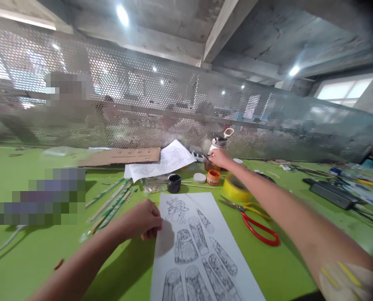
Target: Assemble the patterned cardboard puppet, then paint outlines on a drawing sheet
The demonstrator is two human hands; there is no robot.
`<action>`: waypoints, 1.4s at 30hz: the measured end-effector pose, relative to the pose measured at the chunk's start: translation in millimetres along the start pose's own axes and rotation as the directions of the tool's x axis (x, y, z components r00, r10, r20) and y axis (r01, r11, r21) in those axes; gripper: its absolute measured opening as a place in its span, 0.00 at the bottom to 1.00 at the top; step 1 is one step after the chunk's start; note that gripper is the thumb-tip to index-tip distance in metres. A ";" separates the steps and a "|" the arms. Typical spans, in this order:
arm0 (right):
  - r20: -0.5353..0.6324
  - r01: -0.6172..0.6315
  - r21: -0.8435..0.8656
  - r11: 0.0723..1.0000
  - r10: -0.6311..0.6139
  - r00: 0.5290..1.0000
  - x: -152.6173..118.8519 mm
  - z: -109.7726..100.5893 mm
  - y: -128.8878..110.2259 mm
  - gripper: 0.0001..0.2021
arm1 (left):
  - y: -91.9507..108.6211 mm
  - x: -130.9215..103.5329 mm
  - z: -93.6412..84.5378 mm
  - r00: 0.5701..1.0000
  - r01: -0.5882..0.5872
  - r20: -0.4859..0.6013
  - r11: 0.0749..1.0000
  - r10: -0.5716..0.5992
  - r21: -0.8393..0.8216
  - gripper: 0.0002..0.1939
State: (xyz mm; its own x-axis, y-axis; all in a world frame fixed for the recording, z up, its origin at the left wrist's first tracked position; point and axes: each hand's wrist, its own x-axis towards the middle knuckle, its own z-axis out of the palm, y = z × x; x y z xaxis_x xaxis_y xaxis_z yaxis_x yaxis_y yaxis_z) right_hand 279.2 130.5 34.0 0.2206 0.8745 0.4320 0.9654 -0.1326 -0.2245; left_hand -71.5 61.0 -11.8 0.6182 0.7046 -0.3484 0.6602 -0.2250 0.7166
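Observation:
A white sheet (186, 217) printed with black line drawings lies on the green table. My left hand (148, 221) is closed beside its left edge, knuckles up; whether the fingers pinch the paper is hidden. My right hand (219, 158) reaches far forward, fingers bent together above a brownish jar (209, 165) in front of a bottle (218, 142). A thin dark thing shows at its fingertips, too small to name. Nearby are an orange paint pot (213, 177), a white lid (199, 178) and a dark cup (174, 184).
Beneath my right forearm lie a yellow tape roll (234, 188) and red-handled scissors (258, 230). Several thin sticks (114, 205) lie left. Cardboard (120, 156) and other printed papers (173, 156) lie near the perforated metal screen (142, 108). A black power adapter (327, 193) is right.

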 end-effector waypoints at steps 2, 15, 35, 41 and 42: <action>-0.032 -0.003 0.029 1.000 0.004 0.999 1.4 2.6 -11.0 0.09 | 2.0 -1.4 -0.5 1.000 0.013 -0.007 1.000 -0.013 -0.006 0.08; 0.067 0.305 0.606 0.735 -0.430 0.901 -92.8 25.3 -107.0 0.08 | 0.3 2.3 1.9 0.998 0.043 -0.034 0.999 -0.043 0.003 0.07; 0.116 0.102 0.709 0.698 -0.258 0.959 -35.2 0.9 -107.1 0.10 | -1.9 4.2 1.1 0.999 -0.032 -0.024 0.975 0.039 0.218 0.08; 0.114 0.089 0.727 0.681 -0.248 0.962 -40.8 -16.5 -103.2 0.10 | 0.9 1.7 0.4 1.000 0.009 -0.023 0.977 -0.004 0.215 0.08; 0.108 0.086 0.731 0.677 -0.239 0.965 -42.1 -18.3 -102.1 0.10 | 2.5 0.5 0.2 1.000 0.017 -0.025 0.977 -0.012 0.214 0.08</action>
State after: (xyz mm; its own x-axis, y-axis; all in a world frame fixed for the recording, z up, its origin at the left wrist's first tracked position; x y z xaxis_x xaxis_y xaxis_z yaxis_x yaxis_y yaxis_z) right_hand 173.9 98.6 54.7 -0.0332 0.9259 0.3764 0.5706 0.3268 -0.7534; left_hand -69.5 60.7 -10.3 0.5995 0.7238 -0.3416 0.7466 -0.3519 0.5645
